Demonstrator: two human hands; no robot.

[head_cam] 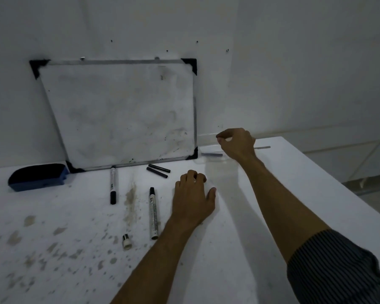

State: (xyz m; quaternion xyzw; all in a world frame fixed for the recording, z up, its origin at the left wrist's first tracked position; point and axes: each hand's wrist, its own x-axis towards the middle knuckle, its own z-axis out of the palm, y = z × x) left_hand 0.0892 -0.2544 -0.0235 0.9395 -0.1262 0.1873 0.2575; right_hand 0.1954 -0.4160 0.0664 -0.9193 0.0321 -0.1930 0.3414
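Observation:
A clear plastic case lies on the white table, just right of the whiteboard that leans on the wall. A dark stick lies inside the case. My right hand hovers over it, and thumb and forefinger pinch the raised edge of the clear lid. My left hand lies on the table with its bent fingertips at the case's near edge. An uncapped marker lies left of that hand, its white end cap nearby.
A second, capped marker lies below the whiteboard. Two short black sticks sit near its lower right corner. A blue eraser rests at the far left. The table's right edge slants away; brown stains mark its left side.

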